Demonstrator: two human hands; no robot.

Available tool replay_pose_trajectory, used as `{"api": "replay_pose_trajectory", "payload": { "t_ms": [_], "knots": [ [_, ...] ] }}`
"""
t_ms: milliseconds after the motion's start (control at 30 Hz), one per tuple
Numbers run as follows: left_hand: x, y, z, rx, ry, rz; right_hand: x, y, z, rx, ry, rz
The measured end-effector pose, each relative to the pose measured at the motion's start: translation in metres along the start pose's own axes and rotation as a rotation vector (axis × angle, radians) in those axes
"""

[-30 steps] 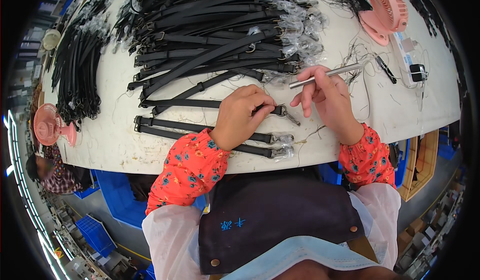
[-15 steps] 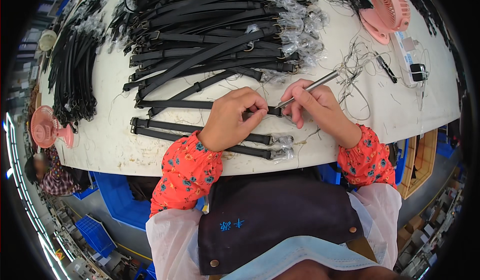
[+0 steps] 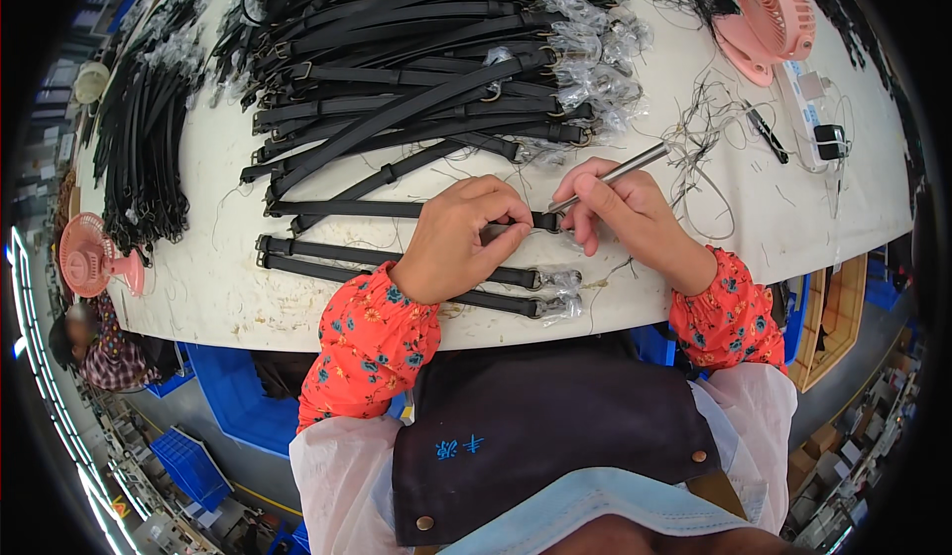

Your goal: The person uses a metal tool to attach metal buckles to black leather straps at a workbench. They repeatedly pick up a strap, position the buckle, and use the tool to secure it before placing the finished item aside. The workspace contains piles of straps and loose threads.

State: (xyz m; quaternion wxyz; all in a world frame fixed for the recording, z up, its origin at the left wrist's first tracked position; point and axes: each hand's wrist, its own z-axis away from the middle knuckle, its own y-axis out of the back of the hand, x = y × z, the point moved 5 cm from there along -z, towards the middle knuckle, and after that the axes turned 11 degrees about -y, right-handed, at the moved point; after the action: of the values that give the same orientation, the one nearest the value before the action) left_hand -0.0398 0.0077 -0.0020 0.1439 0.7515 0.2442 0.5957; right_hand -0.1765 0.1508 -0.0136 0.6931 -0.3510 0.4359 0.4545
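Observation:
My left hand (image 3: 464,233) pinches a narrow black strap (image 3: 347,208) near its right end, thumb and forefinger meeting on it. The strap lies crosswise, with a buckle on its left end. In my right hand (image 3: 635,210) is a slim silver pen-like tool (image 3: 643,161), gripped slantwise. Its lower tip is at the metal fitting (image 3: 552,221) on the strap's right end; whether they touch I cannot tell. Nearer me, partly under my left wrist, lie two more black straps (image 3: 332,247) whose right-end fittings are wrapped in clear plastic (image 3: 563,292).
Beyond my hands rises a big pile of black straps (image 3: 416,79). Another bundle (image 3: 149,158) is at the left. A pink fan (image 3: 769,9), a white power strip (image 3: 801,119), a black pen (image 3: 766,134) and tangled threads (image 3: 702,148) are at the right. A second pink fan (image 3: 89,252) stands at the left edge.
The silver tool has shifted very slightly to the left at the strap's end. Both hands otherwise keep nearly the same place and grip.

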Motion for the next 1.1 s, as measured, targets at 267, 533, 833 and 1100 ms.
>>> {"api": "replay_pose_trajectory", "payload": {
  "t_ms": [267,533,833,1100],
  "knots": [
    [-0.001,0.0,0.0,-0.011,-0.023,-0.004,0.001,0.0,0.0,0.0,-0.021,0.009],
    [0.016,0.014,0.003,0.09,-0.152,-0.286,-0.001,0.001,0.001,0.013,0.023,-0.01],
    [0.025,-0.015,0.009,-0.004,-0.357,-0.721,-0.002,0.0,0.001,-0.004,0.047,-0.015],
    [0.01,-0.014,0.002,0.0,-0.202,-0.456,-0.003,0.001,0.001,-0.019,0.034,-0.038]
  ]
}}
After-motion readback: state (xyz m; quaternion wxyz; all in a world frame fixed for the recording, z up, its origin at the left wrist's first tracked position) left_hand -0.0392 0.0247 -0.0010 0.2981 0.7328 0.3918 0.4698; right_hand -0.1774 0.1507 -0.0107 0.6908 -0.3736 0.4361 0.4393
